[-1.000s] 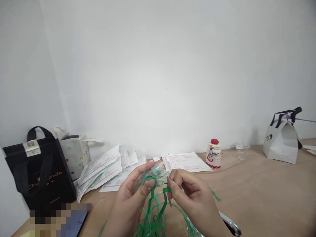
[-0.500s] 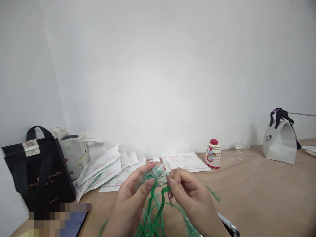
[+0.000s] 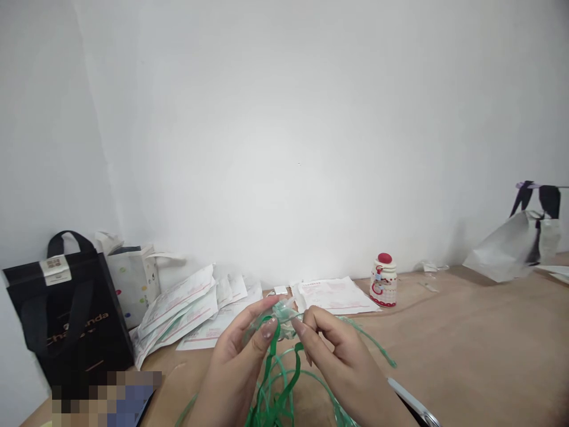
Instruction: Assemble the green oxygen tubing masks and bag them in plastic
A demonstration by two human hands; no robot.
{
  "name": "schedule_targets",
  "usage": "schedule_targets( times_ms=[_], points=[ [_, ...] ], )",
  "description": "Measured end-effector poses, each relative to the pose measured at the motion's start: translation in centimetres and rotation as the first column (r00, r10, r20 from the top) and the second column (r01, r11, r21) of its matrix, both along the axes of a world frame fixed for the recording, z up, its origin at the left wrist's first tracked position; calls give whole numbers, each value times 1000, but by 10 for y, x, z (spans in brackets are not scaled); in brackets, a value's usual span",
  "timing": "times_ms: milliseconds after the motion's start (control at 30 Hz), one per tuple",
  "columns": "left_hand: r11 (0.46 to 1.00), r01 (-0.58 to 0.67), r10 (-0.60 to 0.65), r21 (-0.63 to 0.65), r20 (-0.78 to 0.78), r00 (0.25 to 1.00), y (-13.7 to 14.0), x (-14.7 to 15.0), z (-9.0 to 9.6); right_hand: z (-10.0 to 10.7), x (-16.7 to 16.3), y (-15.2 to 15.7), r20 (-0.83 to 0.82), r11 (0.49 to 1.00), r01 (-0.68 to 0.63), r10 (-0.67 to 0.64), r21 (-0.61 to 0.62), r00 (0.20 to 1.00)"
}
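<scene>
Head view. I have the left hand curled round a clear plastic mask-like piece, thumb in front, fingers behind. My right hand is nearly closed, thumb and forefinger pinched at the piece's right side on a green strap; the exact grip point is hidden by the fingers. The piece sits between both hands, above the near part of the desk. The strap hangs in loops below it, mixed with pale green tubing, one end of which emerges beyond the right hand. By the right wrist I note a silver-edged object, partly covered, identity unclear.

Behind the hands a white packet with red print lies flat; a pile of similar packets leans to the left. Right of the flat packet stands a white jar with a red lid.

Far left: a black carrier bag in front of a dotted white bag. Far right: a white bag with dark straps, tilted, beside the wall. Bottom left corner is pixelated; contents unreadable.
</scene>
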State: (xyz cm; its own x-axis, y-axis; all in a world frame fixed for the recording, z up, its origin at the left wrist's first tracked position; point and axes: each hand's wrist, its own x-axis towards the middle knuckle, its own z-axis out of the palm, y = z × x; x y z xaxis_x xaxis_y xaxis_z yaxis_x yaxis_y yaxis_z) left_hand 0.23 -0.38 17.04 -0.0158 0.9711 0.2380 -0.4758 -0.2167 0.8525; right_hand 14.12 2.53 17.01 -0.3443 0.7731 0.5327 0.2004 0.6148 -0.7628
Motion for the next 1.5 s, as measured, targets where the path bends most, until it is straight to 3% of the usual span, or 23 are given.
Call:
schedule_targets(
  times_ms=[133,267,367,733,900,1100,1200,1333,1500],
  points=[
    [1000,11,-11,-11,3,1000,1,0,-2,-1,2,-3,87,982,81,-98,172,991],
    [1000,-2,2,-3,5,1000,2,0,-2,-1,0,-6,140,907,82,-152,413,978],
    [1000,1,0,-25,12,1000,1,1,-1,-2,-2,-7,161,853,73,-181,517,970],
    [999,-7,8,-33,39,999,0,-2,3,-3,-6,-3,122,783,182,-312,595,942],
    [993,-52,52,-102,-2,999,1,-2,3,-5,-6,-1,123,692,170,-352,701,928],
    [989,-126,117,-78,-112,987,4,-3,-1,-4,5,3,271,599,70,-460,798,846],
    [991,-88,69,-97,-188,980,3,-6,-1,-3,11,3,375,606,-25,-459,795,805],
    [992,-83,60,-98,-217,974,3,-8,1,0,10,-3,468,662,-121,-378,740,799],
    [987,-135,116,-89,-196,974,1,-6,5,4,3,-9,449,760,-80,-292,645,844]
  ],
)
